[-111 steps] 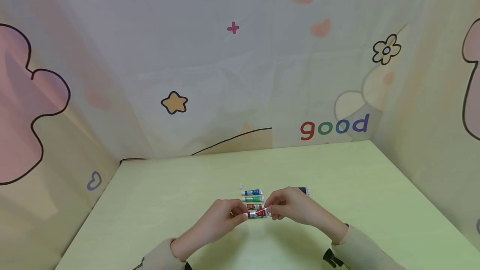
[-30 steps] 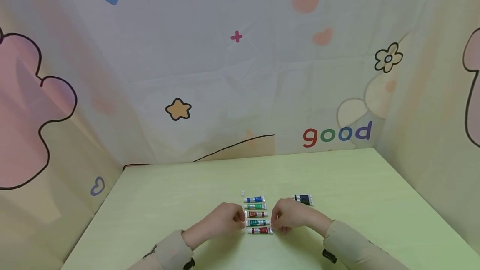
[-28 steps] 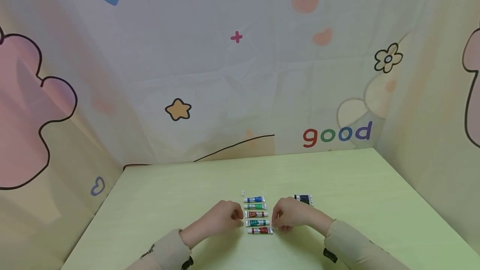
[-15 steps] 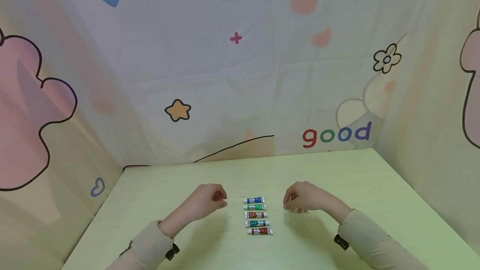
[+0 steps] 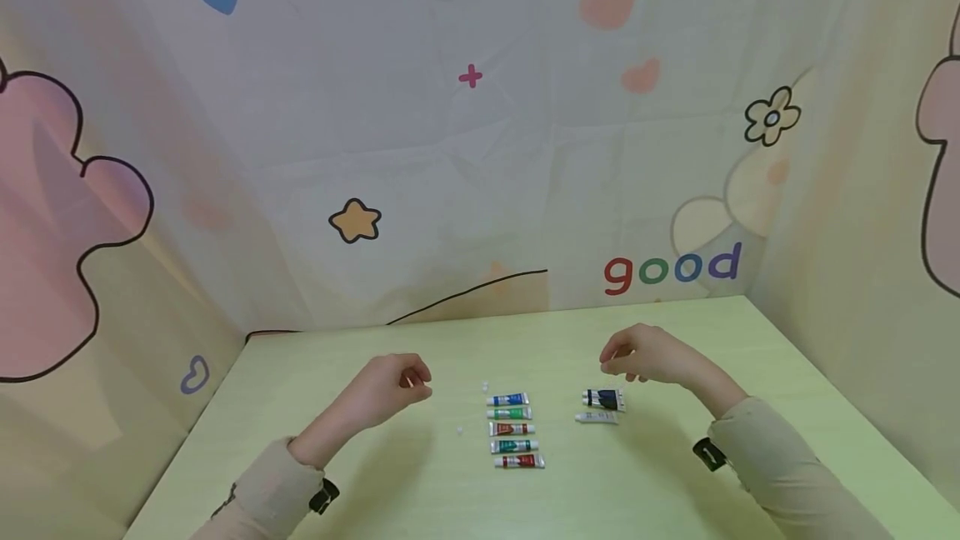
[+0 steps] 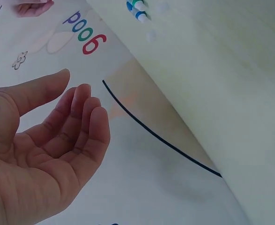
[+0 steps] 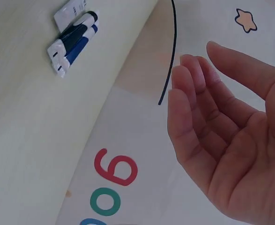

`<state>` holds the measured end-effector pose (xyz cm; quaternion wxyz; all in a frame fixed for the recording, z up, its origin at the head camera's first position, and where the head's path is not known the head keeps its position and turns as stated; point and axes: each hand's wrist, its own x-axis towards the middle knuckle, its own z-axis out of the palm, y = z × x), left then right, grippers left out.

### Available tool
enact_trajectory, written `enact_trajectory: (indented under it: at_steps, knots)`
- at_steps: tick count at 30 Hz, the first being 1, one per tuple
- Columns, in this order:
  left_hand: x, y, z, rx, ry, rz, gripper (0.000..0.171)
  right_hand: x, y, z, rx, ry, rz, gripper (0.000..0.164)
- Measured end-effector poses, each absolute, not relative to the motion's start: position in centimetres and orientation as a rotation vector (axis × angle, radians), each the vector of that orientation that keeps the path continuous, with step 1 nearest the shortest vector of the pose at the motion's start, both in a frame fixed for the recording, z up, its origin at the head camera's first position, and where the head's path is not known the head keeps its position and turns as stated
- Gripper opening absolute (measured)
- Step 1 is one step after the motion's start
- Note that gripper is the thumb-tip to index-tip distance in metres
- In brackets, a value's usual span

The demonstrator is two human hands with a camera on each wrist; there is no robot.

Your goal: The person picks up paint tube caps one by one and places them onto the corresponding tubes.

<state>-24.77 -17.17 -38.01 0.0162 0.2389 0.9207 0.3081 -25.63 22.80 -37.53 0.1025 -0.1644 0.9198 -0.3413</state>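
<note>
- The left hand (image 5: 390, 386) is released, raised above the surface (image 5: 592, 490) to the left of the row of paint tubes; its fingers curve loosely, and the left wrist view shows the thumb apart from them.
- The right hand (image 5: 647, 354) is released too, raised near the dark tubes, with its fingers gently bent and its thumb apart from them.
- Five small paint tubes lie flat on the surface between the hands, stacked one below another in the head view with narrow gaps.
- From the far end these are a blue tube (image 5: 507, 399), a light green tube (image 5: 510, 413), a brown tube (image 5: 512, 429), a dark green tube (image 5: 514, 447) and a red tube (image 5: 519, 462).
- The blue, light green and red tubes have their caps to the left; the brown and dark green ones have theirs to the right.
- Right of this row, two dark tubes (image 5: 603, 399) lie side by side, one black and one dark blue, and a white tube (image 5: 597, 418) rests just beside them, nearer the person.
- Small white bits (image 5: 485, 387) lie left of the row.
- Beige sleeves (image 5: 780, 448) with black straps (image 5: 709, 454) cover both forearms.
- Behind the surface hangs a pale printed cloth (image 5: 420, 123) bearing a star (image 5: 355, 221) and the word "good" (image 5: 672, 265).
</note>
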Motion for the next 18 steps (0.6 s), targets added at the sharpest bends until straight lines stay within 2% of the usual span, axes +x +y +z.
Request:
enact_trajectory:
  at_steps: [18]
  knots:
    - [-25.1, -15.8, -41.0, 0.828, 2.754, 0.96, 0.008, -26.4, 22.4, -41.9, -0.412, 2.724, -0.874, 0.006]
